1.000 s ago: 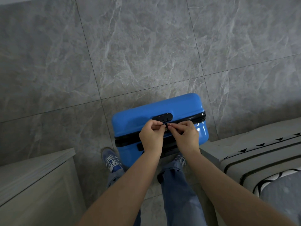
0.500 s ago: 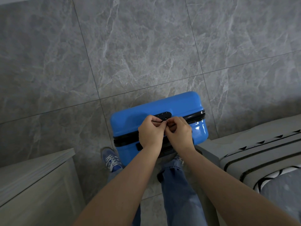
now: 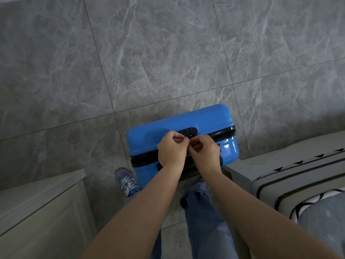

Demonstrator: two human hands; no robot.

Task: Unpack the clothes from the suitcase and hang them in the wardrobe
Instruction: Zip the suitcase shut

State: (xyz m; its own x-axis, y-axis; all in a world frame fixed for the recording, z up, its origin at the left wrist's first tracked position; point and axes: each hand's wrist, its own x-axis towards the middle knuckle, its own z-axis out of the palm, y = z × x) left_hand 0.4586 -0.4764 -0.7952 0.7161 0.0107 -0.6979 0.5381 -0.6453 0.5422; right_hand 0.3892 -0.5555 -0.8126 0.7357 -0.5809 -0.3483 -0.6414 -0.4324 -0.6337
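Observation:
A blue hard-shell suitcase (image 3: 196, 118) stands upright and closed on the grey tile floor in front of my legs. A black zipper band (image 3: 226, 132) runs around it, and a black combination lock (image 3: 187, 131) sits on top. My left hand (image 3: 170, 150) and my right hand (image 3: 204, 151) meet just below the lock, fingertips pinched together on the small metal zipper pulls. The pulls are mostly hidden by my fingers. No clothes or wardrobe are in sight.
A pale wooden cabinet (image 3: 37, 212) stands at the lower left. A bed (image 3: 298, 174) with grey bedding and black stripes fills the lower right, its corner close to the suitcase. My blue sneaker (image 3: 127, 182) rests left of the case. Open tile floor (image 3: 149, 53) lies beyond.
My hands have closed in toward each other at the lock, the right one sliding left. The suitcase has stayed in place.

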